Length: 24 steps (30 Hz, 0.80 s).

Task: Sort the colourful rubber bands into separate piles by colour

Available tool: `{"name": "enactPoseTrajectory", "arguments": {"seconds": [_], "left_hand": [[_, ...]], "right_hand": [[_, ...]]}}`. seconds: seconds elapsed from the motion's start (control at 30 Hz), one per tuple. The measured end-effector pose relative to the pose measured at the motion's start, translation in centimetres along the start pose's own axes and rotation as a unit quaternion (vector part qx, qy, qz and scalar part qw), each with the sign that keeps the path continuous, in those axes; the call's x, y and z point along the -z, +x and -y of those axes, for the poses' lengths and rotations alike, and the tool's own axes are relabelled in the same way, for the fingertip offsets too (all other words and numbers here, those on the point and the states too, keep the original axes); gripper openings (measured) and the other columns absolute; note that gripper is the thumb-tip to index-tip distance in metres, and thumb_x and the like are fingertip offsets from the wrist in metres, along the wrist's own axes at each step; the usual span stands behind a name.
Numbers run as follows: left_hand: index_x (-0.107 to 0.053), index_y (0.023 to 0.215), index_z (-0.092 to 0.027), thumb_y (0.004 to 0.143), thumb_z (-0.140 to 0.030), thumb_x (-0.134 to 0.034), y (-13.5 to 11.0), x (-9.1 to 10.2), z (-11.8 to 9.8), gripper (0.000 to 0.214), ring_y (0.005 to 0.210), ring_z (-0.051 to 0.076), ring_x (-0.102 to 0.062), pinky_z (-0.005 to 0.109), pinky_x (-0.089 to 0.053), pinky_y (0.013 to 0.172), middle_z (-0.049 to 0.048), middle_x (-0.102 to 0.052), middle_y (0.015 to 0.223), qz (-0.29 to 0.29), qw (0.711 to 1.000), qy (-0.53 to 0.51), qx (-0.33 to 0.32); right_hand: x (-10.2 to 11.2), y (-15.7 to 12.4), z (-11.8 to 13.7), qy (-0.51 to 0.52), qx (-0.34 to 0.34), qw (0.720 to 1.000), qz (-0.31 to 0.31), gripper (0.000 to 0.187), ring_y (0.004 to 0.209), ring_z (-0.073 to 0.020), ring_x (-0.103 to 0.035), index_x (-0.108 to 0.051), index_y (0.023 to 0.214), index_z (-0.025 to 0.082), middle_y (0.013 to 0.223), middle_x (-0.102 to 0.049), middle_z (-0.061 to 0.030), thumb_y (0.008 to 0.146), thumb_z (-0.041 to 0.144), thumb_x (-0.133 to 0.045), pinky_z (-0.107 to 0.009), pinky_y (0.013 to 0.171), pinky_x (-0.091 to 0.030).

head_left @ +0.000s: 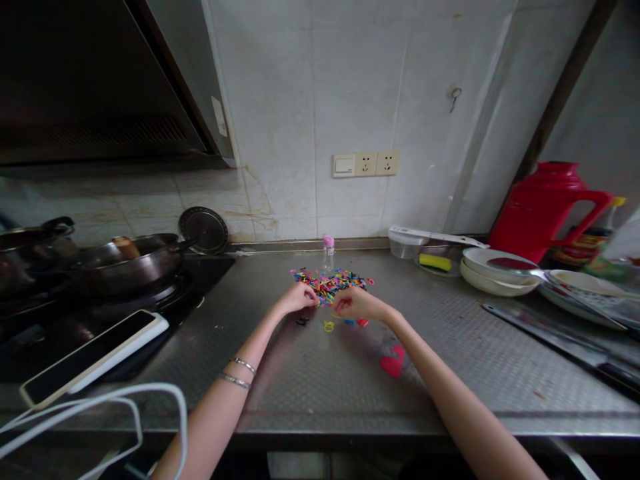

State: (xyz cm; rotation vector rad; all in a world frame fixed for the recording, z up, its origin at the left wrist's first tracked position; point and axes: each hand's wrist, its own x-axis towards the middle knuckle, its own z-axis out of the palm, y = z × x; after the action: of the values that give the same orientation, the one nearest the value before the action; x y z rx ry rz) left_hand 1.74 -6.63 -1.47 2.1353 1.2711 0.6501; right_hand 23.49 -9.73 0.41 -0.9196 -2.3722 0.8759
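Note:
A heap of small coloured rubber bands (pixel 330 282) lies on the steel counter (pixel 350 373). My left hand (pixel 299 298) rests at the heap's near left edge with its fingers curled in a pinch. My right hand (pixel 354 302) sits at the near right edge, fingers also curled. What either pinch holds is too small to make out. A yellow band (pixel 329 326), a black one (pixel 301 321) and red and blue ones (pixel 358 323) lie apart just in front of the hands. A small clear bottle with a pink cap (pixel 328 252) stands behind the heap.
A red heart-shaped piece (pixel 393 363) lies nearer me. A phone (pixel 93 357) with white cable rests on the stove at left, beside a wok (pixel 127 263). Stacked plates (pixel 495 270), a red thermos jug (pixel 543 208), a knife (pixel 560 340) and a sponge (pixel 435 262) crowd the right.

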Motion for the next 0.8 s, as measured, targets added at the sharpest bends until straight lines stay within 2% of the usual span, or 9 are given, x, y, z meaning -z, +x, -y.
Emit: {"name": "enactPoseTrajectory", "arguments": {"seconds": [0.1,0.23,0.47,0.6,0.8], "left_hand": [[-0.069,0.07,-0.01,0.062,-0.022,-0.059,0.1,-0.1,0.3,0.017,0.06,0.013,-0.055,0.021,-0.039,0.056,0.0055,-0.066,0.066,0.001,1.0,0.003,0.006],[-0.068,0.068,-0.01,0.062,-0.022,-0.058,0.2,-0.1,0.7,0.016,0.06,0.014,-0.056,0.022,-0.04,0.057,0.0056,-0.066,0.065,-0.005,1.0,0.009,0.003],[-0.068,0.067,-0.009,0.065,-0.026,-0.058,0.2,0.3,0.4,0.019,0.06,0.014,-0.056,0.024,-0.041,0.06,0.0062,-0.065,0.065,-0.037,0.999,-0.02,-0.013],[-0.068,0.068,-0.009,0.064,-0.025,-0.06,0.2,0.7,-0.6,0.018,0.059,0.014,-0.056,0.024,-0.042,0.061,0.0054,-0.065,0.064,-0.055,0.996,-0.072,-0.009],[-0.068,0.07,-0.009,0.065,-0.02,-0.058,0.3,0.6,-1.1,0.016,0.061,0.014,-0.057,0.025,-0.043,0.062,0.0051,-0.066,0.065,-0.091,0.992,-0.087,0.01]], "right_hand": [[-1.3,0.3,0.6,-0.007,0.033,0.999,0.018,0.023,0.062,-0.0097,-0.055,-0.066,0.079,0.013,0.068,-0.063,0.0002,0.062,0.013,-0.05,-0.017,0.057,-0.041],[-1.7,0.3,1.0,-0.02,0.044,0.999,0.009,0.024,0.064,-0.01,-0.055,-0.067,0.081,0.014,0.072,-0.065,-0.0002,0.063,0.013,-0.05,-0.017,0.058,-0.041],[-1.1,0.5,0.7,-0.045,0.027,0.995,-0.084,0.026,0.064,-0.0107,-0.056,-0.066,0.084,0.014,0.073,-0.065,-0.0019,0.065,0.011,-0.048,-0.019,0.059,-0.041],[-1.0,0.5,0.6,-0.05,0.003,0.988,-0.148,0.031,0.066,-0.0115,-0.056,-0.062,0.096,0.014,0.084,-0.065,-0.0044,0.067,0.014,-0.052,-0.021,0.062,-0.043],[-1.5,0.8,-0.5,-0.056,-0.017,0.983,-0.173,0.044,0.07,-0.0128,-0.057,-0.056,0.111,0.017,0.096,-0.064,-0.0052,0.067,0.019,-0.058,-0.024,0.068,-0.044]]}}
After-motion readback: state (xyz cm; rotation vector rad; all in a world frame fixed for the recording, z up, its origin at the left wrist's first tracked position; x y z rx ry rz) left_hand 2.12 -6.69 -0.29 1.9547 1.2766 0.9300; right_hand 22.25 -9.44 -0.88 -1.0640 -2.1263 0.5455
